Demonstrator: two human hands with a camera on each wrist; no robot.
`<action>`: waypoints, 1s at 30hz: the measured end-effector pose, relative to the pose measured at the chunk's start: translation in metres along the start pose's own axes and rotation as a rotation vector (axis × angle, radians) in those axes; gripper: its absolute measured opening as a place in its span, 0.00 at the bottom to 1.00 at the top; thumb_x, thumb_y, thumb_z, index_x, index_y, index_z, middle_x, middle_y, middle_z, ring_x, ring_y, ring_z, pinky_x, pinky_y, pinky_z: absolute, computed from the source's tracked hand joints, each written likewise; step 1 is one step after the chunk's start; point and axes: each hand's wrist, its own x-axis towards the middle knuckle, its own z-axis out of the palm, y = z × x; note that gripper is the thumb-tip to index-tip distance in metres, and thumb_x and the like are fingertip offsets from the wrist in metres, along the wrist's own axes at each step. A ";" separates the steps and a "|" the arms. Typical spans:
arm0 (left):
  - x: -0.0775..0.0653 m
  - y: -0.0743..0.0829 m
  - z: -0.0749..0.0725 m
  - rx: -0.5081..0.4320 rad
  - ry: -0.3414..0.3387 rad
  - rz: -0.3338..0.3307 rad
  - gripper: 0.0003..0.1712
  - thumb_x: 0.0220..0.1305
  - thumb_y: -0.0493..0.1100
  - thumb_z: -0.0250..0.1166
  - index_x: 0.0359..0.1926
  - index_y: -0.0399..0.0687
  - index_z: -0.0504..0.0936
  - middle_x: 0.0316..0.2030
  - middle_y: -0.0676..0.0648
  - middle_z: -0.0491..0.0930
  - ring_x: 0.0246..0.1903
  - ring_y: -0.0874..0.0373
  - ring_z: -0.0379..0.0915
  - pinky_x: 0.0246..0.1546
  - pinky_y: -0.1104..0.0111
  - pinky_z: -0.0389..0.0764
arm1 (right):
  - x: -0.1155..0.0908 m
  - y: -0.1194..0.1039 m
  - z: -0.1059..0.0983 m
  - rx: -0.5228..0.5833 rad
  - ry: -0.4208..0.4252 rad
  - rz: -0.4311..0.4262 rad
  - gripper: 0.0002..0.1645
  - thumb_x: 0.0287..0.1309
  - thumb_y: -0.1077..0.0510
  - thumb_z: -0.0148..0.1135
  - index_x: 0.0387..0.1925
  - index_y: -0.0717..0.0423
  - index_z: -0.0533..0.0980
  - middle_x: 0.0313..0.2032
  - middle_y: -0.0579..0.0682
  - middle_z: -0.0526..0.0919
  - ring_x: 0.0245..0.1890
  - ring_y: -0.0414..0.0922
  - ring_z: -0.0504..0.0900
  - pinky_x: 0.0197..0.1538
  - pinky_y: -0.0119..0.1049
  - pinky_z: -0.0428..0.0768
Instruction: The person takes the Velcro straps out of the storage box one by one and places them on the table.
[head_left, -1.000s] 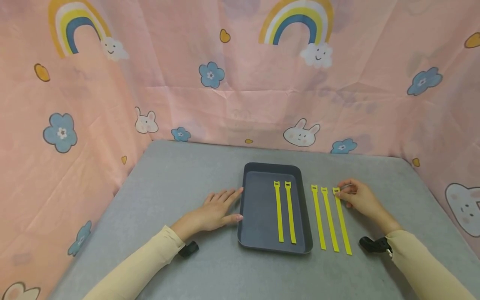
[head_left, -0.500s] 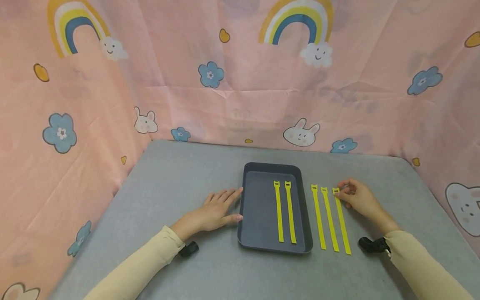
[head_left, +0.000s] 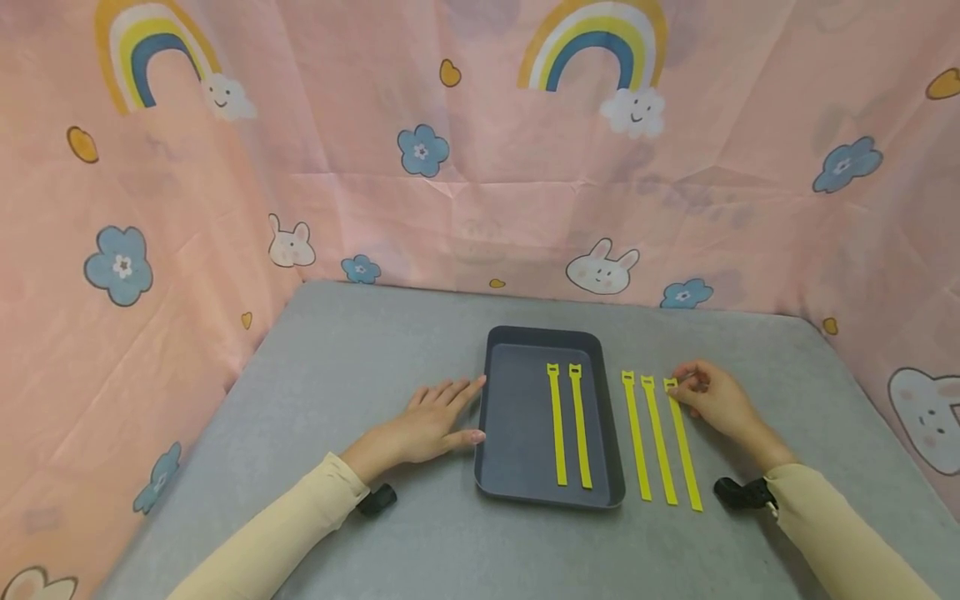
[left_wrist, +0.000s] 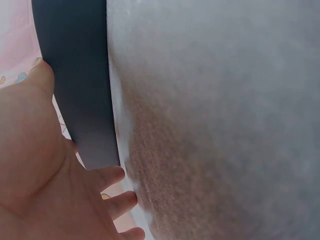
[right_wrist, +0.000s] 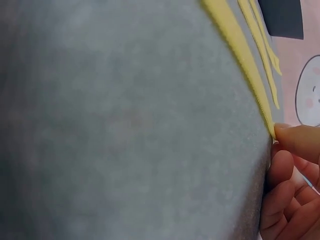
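Observation:
In the head view, three yellow hook-and-loop cable ties lie side by side on the table, right of the dark grey tray [head_left: 504,467]. My right hand [head_left: 716,400] pinches the slotted head of the rightmost cable tie [head_left: 686,454]. The right wrist view shows the thumb [right_wrist: 297,140] on that end, with the other fingers curled beneath. Two more yellow ties, a left one [head_left: 558,433] and a right one [head_left: 581,433], lie parallel inside the tray. My left hand [head_left: 431,425] is spread beside the tray, its fingertips and thumb against the left wall [left_wrist: 82,75].
The middle cable tie [head_left: 660,446] and the left cable tie [head_left: 637,442] lie close to the held one. Grey table surface [head_left: 360,350] surrounds the tray. A pink patterned curtain [head_left: 480,208] stands behind and along both sides.

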 end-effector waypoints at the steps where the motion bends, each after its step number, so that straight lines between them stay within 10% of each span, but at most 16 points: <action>1: 0.000 0.000 0.000 -0.001 0.000 -0.001 0.47 0.63 0.72 0.43 0.75 0.63 0.34 0.75 0.43 0.47 0.73 0.39 0.43 0.68 0.39 0.45 | 0.000 0.000 0.000 -0.004 0.004 0.001 0.19 0.60 0.56 0.62 0.48 0.63 0.70 0.30 0.57 0.80 0.18 0.35 0.73 0.23 0.32 0.75; 30: 0.001 0.000 0.000 0.005 0.000 -0.003 0.47 0.64 0.72 0.43 0.75 0.63 0.34 0.74 0.43 0.47 0.73 0.39 0.43 0.68 0.39 0.45 | 0.000 -0.001 0.000 -0.026 0.006 0.013 0.17 0.61 0.56 0.60 0.47 0.64 0.73 0.30 0.56 0.80 0.20 0.34 0.73 0.24 0.31 0.75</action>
